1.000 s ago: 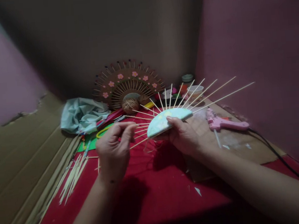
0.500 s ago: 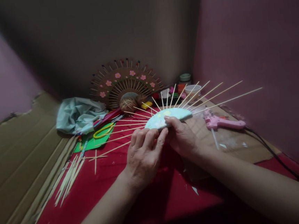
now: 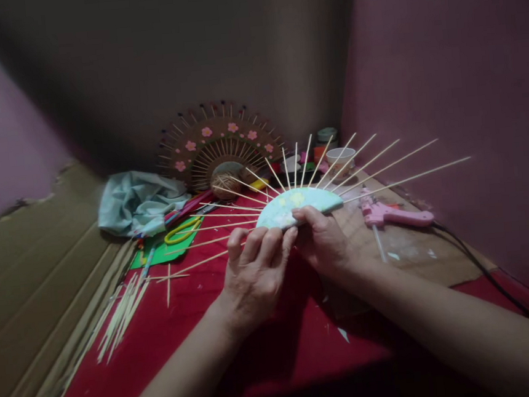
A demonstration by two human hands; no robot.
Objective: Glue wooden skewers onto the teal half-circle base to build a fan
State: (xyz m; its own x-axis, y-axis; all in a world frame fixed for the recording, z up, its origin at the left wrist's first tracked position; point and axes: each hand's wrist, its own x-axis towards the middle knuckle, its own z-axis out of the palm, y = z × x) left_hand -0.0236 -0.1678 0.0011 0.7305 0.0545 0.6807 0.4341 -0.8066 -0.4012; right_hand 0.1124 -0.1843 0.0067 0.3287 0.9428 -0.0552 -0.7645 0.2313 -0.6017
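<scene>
Between both hands is a half-round, pale turquoise craft fan (image 3: 308, 201) with yellow patches, from whose curved edge several thin wooden sticks (image 3: 284, 167) spread like rays. My right hand (image 3: 326, 242) grips its straight lower edge, thumb on the front face and fingers behind. At the lower left of the same edge, my left hand (image 3: 257, 273) is closed with its fingers curled against the fan; the fingertips are partly hidden. The fan is held up above the red cloth, tilted so its front face shows.
A pink glue gun (image 3: 386, 215) lies on cardboard (image 3: 423, 265) at right, its cord trailing. Loose sticks (image 3: 121, 316), green paper (image 3: 169, 247) with yellow-handled scissors (image 3: 181, 231), and crumpled cloth (image 3: 139, 200) are at left. Behind stand a flowered brown fan (image 3: 222, 134), twine ball (image 3: 224, 186) and cup (image 3: 341, 159).
The fan has tipped slightly so more of its face shows, and its stick ends sit higher and farther out. Both hands keep their hold in nearly the same place.
</scene>
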